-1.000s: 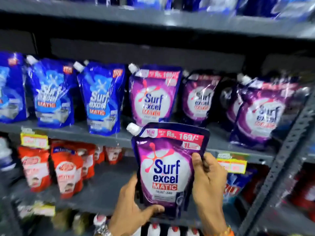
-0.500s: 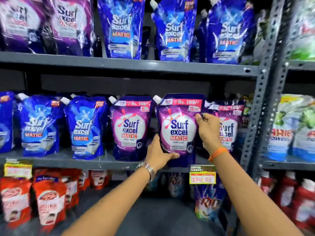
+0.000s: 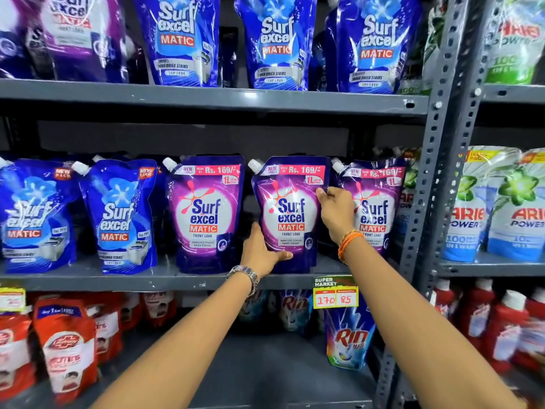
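Pouch: the purple pouch (image 3: 290,214) is standing upright at the centre of the frame. Its base is sitting on the middle shelf (image 3: 118,280), between two neighbours of the same kind.
Left hand: the left hand (image 3: 259,252) is gripping the pouch's lower left corner, with the thumb lying across the bottom front and the fingers going behind.
Right hand: the right hand (image 3: 336,214) is pinching the pouch's right edge just under the pink price band.
Weight: the label is showing one litre, so it is probably carrying liquid and feeling heavy for its size, with the load sagging towards the base.
Feel: the film is glinting and creasing, so it is likely soft, yielding and a little slippery under dry fingers.
Where to hold: supporting the bottom and steadying a side seam, as the hands are doing, looks sound. Lifting by the white cap (image 3: 254,165) alone is asking for swing.
Risk: hard squeezing near the spout could be forcing liquid out.
Purple count: three are facing out on the middle shelf, the held one included. One more is showing, blurred, at the upper left (image 3: 67,33).
Blue count: two blue pouches (image 3: 118,214) are standing at the middle left, and three are lining the top shelf (image 3: 206,97).
Other counts: two green-and-white pouches (image 3: 469,208) are sitting at the right, and one yellow price tag (image 3: 335,292) is hanging below the hands.
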`<state>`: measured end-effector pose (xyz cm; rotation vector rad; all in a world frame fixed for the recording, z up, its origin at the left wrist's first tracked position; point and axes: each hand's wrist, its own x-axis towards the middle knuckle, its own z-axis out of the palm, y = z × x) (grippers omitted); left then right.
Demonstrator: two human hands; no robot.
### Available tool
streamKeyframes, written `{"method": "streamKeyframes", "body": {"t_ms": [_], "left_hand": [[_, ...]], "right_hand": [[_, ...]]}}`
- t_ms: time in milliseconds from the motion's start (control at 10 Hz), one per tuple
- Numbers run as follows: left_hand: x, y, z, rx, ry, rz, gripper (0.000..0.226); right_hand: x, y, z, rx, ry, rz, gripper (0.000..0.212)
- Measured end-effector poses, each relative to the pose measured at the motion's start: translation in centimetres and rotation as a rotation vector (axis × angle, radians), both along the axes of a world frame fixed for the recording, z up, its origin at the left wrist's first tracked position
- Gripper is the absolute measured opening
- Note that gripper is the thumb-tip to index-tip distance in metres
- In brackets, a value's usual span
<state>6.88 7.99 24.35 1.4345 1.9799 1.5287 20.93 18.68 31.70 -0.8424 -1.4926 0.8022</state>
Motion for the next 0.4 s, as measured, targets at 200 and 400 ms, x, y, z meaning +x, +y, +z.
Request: {"method": "streamKeyframes", "body": {"t_ms": [200, 400], "left_hand": [[-0.3, -0.1, 0.2, -0.063, 0.000, -0.041, 0.101], [0.2, -3.2, 0.9, 0.016, 0.027, -0.021, 0.107]], "right_hand": [[0.3, -0.8, -0.2, 0.007, -0.032, -0.003, 0.020], [4.1, -7.3, 0.8, -0.019, 0.213, 0.026, 0.030]]}}
